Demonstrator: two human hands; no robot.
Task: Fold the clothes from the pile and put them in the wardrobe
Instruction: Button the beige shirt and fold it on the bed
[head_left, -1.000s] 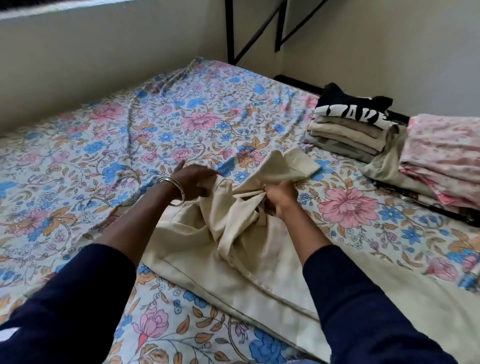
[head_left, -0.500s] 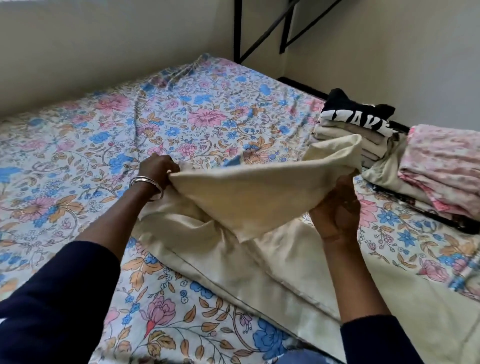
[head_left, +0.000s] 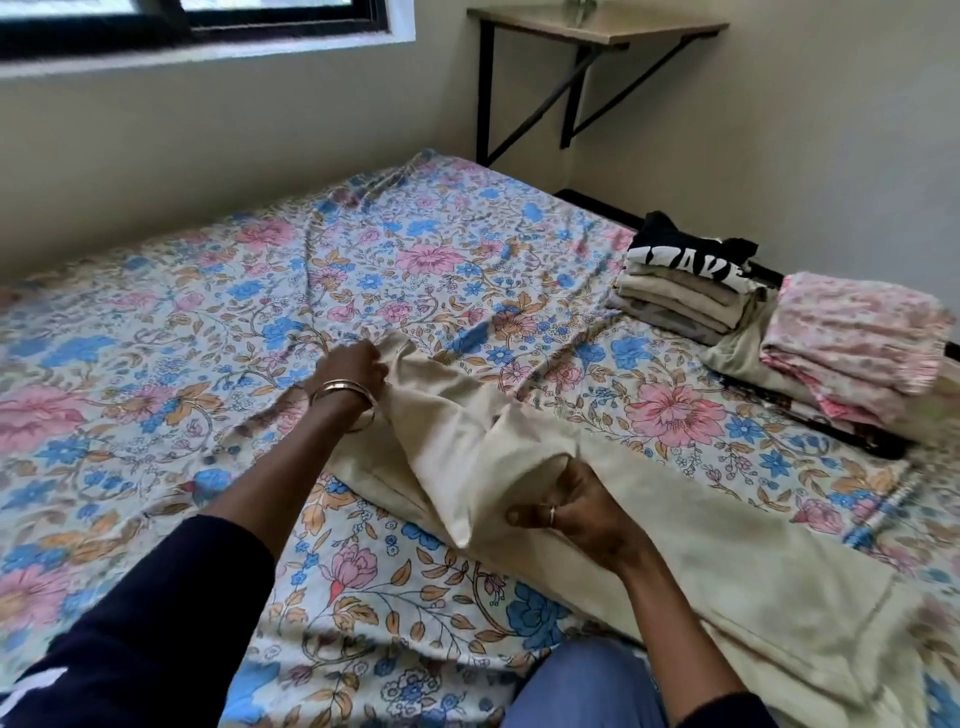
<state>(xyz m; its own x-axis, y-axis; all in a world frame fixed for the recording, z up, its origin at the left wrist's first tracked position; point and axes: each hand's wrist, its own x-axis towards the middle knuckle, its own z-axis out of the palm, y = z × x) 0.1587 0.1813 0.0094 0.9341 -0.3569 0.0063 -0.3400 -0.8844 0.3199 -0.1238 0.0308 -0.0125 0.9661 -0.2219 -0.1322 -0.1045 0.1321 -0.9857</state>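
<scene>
A cream garment (head_left: 649, 525) lies spread across the near right part of the floral bed (head_left: 260, 291). My left hand (head_left: 353, 371), with a bangle on the wrist, grips the garment's far corner. Nearer to me, my right hand (head_left: 576, 506), wearing a ring, holds a folded flap of the same cloth, fingers curled under its edge. The flap is stretched between both hands and doubled over the rest of the garment.
A stack of folded clothes (head_left: 685, 291) topped by a black printed shirt sits at the bed's right edge. Beside it lies folded pink floral fabric (head_left: 852, 338) over other cloth. A wall shelf on black brackets (head_left: 597, 31) hangs behind; a window (head_left: 197, 21) is upper left.
The flap that my hands held raised and spread has come down onto the garment. My right hand moved toward me and lower; my left hand stayed at the far corner. The view tilted up.
</scene>
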